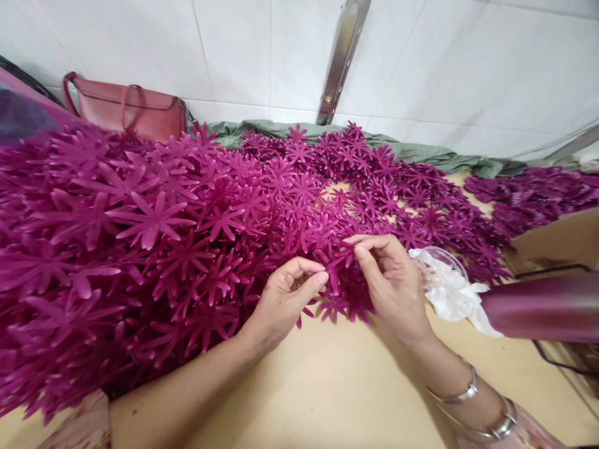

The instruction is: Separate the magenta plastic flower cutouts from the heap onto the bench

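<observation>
Between my two hands is a magenta artificial flower piece (337, 259) with narrow, finger-like petals. My left hand (285, 293) pinches it at its left side, thumb against forefinger. My right hand (390, 280) grips a petal tip on the other side between thumb and forefinger. Many matching flower pieces form a large pile (154, 221) that fills the left and spreads behind both hands. Several loose ones lie just under my fingers, on the pale yellow tabletop (318, 386). Silver bracelets circle my right wrist.
Right of my right hand sit white crumpled tissue (456, 296) and a clear plastic cup (440, 262), beside a purple cylinder (538, 305). A cardboard box (559, 240) stands behind it. At the back left is a red handbag (128, 109). Green cloth (421, 153) runs along the tiled wall (262, 50).
</observation>
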A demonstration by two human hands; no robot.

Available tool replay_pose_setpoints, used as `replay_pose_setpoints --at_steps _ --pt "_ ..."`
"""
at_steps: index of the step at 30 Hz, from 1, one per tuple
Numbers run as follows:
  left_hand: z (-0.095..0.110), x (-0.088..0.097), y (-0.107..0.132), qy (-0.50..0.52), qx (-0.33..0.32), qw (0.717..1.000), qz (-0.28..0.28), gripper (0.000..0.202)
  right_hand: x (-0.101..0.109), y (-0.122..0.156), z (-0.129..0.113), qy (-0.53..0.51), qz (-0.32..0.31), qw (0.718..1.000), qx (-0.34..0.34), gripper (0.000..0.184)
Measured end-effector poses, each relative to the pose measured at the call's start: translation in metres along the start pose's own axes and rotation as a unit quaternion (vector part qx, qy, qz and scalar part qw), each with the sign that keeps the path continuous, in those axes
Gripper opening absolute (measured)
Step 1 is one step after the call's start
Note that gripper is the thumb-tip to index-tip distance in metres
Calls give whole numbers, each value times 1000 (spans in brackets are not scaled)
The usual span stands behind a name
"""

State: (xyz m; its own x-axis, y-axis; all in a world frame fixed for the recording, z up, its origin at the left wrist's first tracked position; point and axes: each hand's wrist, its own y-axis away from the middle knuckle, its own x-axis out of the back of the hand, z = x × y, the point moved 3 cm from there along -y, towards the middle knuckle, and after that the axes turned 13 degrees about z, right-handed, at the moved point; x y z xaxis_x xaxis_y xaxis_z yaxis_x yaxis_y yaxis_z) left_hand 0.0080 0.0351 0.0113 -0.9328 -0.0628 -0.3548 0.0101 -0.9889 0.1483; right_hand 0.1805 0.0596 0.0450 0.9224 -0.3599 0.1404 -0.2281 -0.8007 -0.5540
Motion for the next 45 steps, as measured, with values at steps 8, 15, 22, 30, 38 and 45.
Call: replay_pose_setpoints --at_steps 8,15,22,30,38,45 --pt "1 -1 0 1 6 1000 -26 35 -1 4 8 77 37 996 39 9" --pt "1 -3 5 -13 -23 998 -61 33 7 -5 13 138 90 985 55 16" --pt "-2 0 -1 57 -17 998 12 33 1 -1 -7 157 54 977 135 25" --pt "-2 -1 -1 77 -12 997 -8 23 -4 6 -22 175 -51 947 263 10" --pt "-2 0 -1 35 -2 999 -3 19 -9 10 -8 106 -107 973 174 13" --pt "-4 0 -2 65 14 998 19 25 6 -4 -2 255 33 949 182 43"
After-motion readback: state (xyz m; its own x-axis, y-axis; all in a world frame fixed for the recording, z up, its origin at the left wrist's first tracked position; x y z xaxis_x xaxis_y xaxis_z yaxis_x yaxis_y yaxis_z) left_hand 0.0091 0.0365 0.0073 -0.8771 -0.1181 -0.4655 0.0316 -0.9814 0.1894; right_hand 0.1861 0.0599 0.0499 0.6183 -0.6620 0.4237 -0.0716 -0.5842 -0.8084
